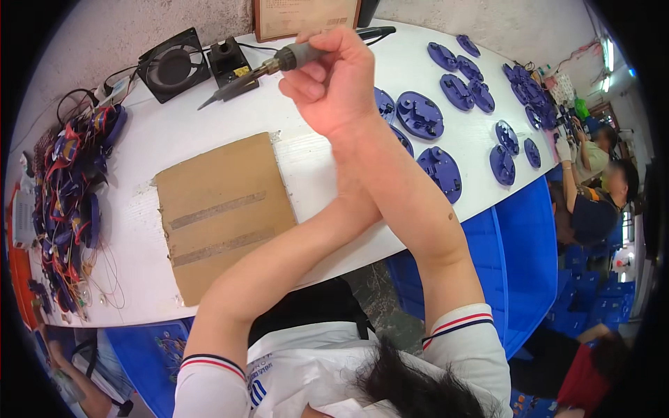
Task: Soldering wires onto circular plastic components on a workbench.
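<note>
My right hand (338,80) is closed around the grey handle of a soldering iron (261,70). The iron is raised over the far side of the table, its tapered tip pointing left and down. My left arm crosses beneath my right forearm. Only the edge of my left hand (350,182) shows there; its fingers are hidden. Just left of it lies a brown cardboard sheet (223,184) with two darker strips. Several purple oval housings (420,115) with dark fittings rest to the right, some partly covered by my right forearm.
A black square fan (173,66) and a soldering iron stand (226,57) stand at the back. A heap of purple parts with wires (70,188) fills the table's left end. Blue bins (519,258) sit below the right edge. Other people work at far right and lower left.
</note>
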`<state>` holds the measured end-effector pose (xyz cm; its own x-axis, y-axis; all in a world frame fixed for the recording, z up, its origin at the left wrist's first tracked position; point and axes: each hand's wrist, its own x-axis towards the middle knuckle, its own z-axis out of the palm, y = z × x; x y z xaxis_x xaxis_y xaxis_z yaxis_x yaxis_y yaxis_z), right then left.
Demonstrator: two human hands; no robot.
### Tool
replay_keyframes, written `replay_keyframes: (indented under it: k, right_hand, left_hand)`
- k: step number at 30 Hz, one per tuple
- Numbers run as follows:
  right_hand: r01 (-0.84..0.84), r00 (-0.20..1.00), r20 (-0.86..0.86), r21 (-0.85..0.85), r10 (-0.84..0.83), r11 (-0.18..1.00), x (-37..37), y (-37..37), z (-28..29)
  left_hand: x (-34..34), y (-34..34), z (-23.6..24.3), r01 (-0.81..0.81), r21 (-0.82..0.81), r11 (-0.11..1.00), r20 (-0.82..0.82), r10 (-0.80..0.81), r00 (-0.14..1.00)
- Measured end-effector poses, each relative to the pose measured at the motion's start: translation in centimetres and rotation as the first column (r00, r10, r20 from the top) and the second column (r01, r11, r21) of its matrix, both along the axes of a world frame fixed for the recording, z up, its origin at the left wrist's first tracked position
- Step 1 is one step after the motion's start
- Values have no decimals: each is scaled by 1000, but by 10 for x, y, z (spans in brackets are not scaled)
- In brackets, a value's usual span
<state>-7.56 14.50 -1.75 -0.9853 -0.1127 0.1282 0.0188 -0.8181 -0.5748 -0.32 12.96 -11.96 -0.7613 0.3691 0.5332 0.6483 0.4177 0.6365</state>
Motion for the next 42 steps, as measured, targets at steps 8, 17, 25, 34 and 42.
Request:
replay_keyframes:
  k: [8,17,25,34,42]
  right_hand:
    - [7,1000,20,-74,-6,997,14,22,-14]
    - [40,990,137,-31,-35,999,36,-24,-69]
    - [217,962,133,153,-238,964,9,17,-98]
    - [-4,972,237,15,1,1000,37,-27,-90]
    - [24,959,279,90,-49,996,36,-38,-102]
  left_hand:
    - [4,-81,23,67,-156,986,-60,-78,995]
    - [24,-245,19,-74,-235,969,117,104,988]
    - [40,-242,18,-217,-378,900,224,316,922]
    - [54,-287,8,-573,-257,779,-187,541,820]
    - [7,-430,13,-957,-283,-59,-45,998,-48]
